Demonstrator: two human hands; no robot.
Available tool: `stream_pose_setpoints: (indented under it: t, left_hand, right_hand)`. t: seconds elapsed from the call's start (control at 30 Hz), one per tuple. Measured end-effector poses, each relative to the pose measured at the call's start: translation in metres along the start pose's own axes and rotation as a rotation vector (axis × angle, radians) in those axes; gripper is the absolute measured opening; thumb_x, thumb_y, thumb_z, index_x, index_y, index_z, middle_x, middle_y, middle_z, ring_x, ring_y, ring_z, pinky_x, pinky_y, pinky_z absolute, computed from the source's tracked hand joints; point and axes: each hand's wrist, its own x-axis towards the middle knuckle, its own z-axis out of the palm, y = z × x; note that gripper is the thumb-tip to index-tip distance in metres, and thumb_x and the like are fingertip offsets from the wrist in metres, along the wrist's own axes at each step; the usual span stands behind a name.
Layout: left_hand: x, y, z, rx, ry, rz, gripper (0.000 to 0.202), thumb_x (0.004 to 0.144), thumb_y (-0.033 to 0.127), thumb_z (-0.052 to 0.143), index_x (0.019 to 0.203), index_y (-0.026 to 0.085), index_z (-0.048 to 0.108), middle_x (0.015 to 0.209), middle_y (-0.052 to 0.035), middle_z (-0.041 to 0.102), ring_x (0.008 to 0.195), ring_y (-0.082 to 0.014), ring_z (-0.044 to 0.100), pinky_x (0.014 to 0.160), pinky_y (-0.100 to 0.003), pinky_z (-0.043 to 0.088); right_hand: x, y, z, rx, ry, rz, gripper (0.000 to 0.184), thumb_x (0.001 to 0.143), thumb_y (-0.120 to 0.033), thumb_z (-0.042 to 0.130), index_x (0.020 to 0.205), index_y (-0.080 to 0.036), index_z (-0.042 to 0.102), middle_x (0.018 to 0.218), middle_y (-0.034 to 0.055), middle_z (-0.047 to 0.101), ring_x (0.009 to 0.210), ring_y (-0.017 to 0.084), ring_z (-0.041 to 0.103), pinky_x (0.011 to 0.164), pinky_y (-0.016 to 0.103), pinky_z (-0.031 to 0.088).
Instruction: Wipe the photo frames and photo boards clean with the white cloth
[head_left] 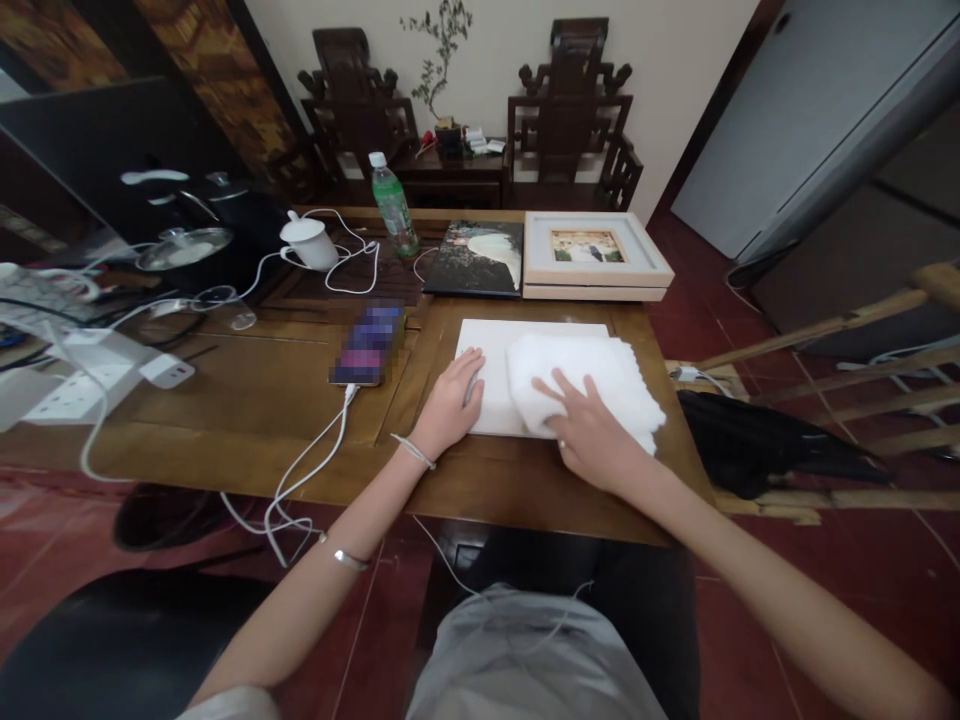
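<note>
- L hand [450,400] is laid on the left edge of the white board [495,390]; R hand [589,425], fingers spread, is pressed on the white cloth [607,365]. Hands are held apart, w/ neither seen clamped.
- White board's right part is covered by the cloth, which is lapped over onto the desk [510,490] nr its right end.
- Risk: board could be skidded if L hand's pressure is eased while the cloth is pushed; cloth could be bunched by uneven pressure.
- Risk: phone [367,345] could be tugged off if its charging cable [349,397], hung over the near edge nr the L arm, is snagged.
- Far side is blocked by a dark picture [480,255] & framed picture [589,245]; poss. bumped by a long far push.
- Far left is taken up by a bottle [394,210] & lidded cup [311,243]; left end, by a power strip [82,380].
</note>
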Motion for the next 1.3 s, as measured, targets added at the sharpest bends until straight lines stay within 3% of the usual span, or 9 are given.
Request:
stream_pose_setpoints:
  t: [0.2,0.33,0.53,0.67,0.77,0.87,1.1,1.2,1.3]
  left_hand:
    - [0.0,-0.001,0.0,-0.021,0.013,0.005,0.036,0.089,0.016,0.044,0.123,0.013,0.053,0.135,-0.0161,0.053,0.132,-0.0258,0.044,0.111,-0.049,0.034]
    - [0.0,-0.001,0.0,-0.02,0.013,0.006,0.036,0.089,0.016,0.043,0.123,0.01,0.054,0.135,-0.0185,0.053,0.131,-0.0268,0.044,0.11,-0.05,0.035]
    - [0.0,-0.001,0.002,-0.003,0.014,0.019,0.037,0.089,0.016,0.042,0.123,0.007,0.053,0.134,-0.0201,0.052,0.131,-0.0268,0.044,0.111,-0.049,0.034]
    - [0.001,0.0,0.001,0.01,0.008,0.013,0.036,0.088,0.015,0.042,0.122,0.008,0.054,0.134,-0.0187,0.054,0.131,-0.026,0.045,0.111,-0.048,0.035]
    - [0.001,0.0,0.0,0.014,0.001,0.003,0.037,0.087,0.012,0.041,0.122,0.009,0.054,0.134,-0.0179,0.053,0.131,-0.0254,0.044,0.112,-0.047,0.034]
    - [0.0,0.0,0.001,0.006,-0.003,-0.006,0.038,0.089,0.014,0.04,0.123,0.007,0.053,0.135,-0.0189,0.052,0.132,-0.0254,0.043,0.112,-0.047,0.033]
    - [0.0,-0.002,0.001,-0.023,-0.001,-0.014,0.041,0.092,0.017,0.036,0.13,0.013,0.051,0.14,-0.0148,0.048,0.134,-0.0236,0.04,0.113,-0.048,0.032]
    - [0.0,-0.002,0.002,-0.035,-0.007,-0.013,0.041,0.091,0.016,0.036,0.13,0.012,0.051,0.14,-0.0149,0.049,0.134,-0.0244,0.04,0.113,-0.049,0.032]
    - [0.0,-0.002,0.002,-0.041,0.003,-0.002,0.041,0.091,0.015,0.036,0.13,0.015,0.051,0.14,-0.0127,0.049,0.134,-0.0238,0.041,0.113,-0.049,0.032]
  right_hand:
    - [0.073,0.042,-0.002,-0.046,0.006,0.108,0.046,0.075,-0.001,0.041,0.116,-0.009,0.061,0.15,0.0172,0.032,0.139,0.038,0.019,0.104,0.067,0.024]
    - [0.09,0.04,0.002,-0.097,0.027,0.171,0.05,0.076,0.0,0.039,0.121,-0.008,0.058,0.149,0.0199,0.033,0.138,0.041,0.02,0.102,0.068,0.023]
    - [0.043,-0.015,0.012,-0.127,0.002,0.118,0.034,0.083,-0.008,0.045,0.11,-0.011,0.067,0.15,0.0207,0.03,0.137,0.048,0.018,0.102,0.071,0.02]
    - [-0.001,-0.055,0.004,-0.057,-0.018,0.015,0.028,0.085,-0.01,0.046,0.097,-0.014,0.071,0.148,0.0199,0.034,0.135,0.048,0.022,0.102,0.07,0.024]
    - [-0.013,-0.066,-0.004,-0.011,-0.068,-0.023,0.029,0.085,-0.01,0.046,0.099,-0.015,0.071,0.147,0.0182,0.036,0.135,0.046,0.026,0.101,0.07,0.026]
    - [0.003,-0.051,-0.006,-0.006,-0.094,-0.016,0.035,0.084,-0.008,0.043,0.106,-0.016,0.069,0.147,0.0152,0.039,0.136,0.042,0.026,0.103,0.067,0.026]
    - [0.083,0.017,0.003,-0.077,0.007,0.081,0.045,0.079,-0.005,0.041,0.118,-0.011,0.061,0.147,0.0153,0.039,0.139,0.038,0.021,0.105,0.065,0.023]
    - [0.098,0.023,0.007,-0.117,0.072,0.103,0.043,0.081,-0.006,0.039,0.118,-0.011,0.061,0.145,0.0176,0.04,0.138,0.038,0.024,0.104,0.067,0.023]
    - [0.088,0.009,0.012,-0.143,0.064,0.104,0.039,0.084,-0.008,0.04,0.115,-0.011,0.063,0.146,0.0193,0.038,0.138,0.04,0.023,0.103,0.07,0.019]
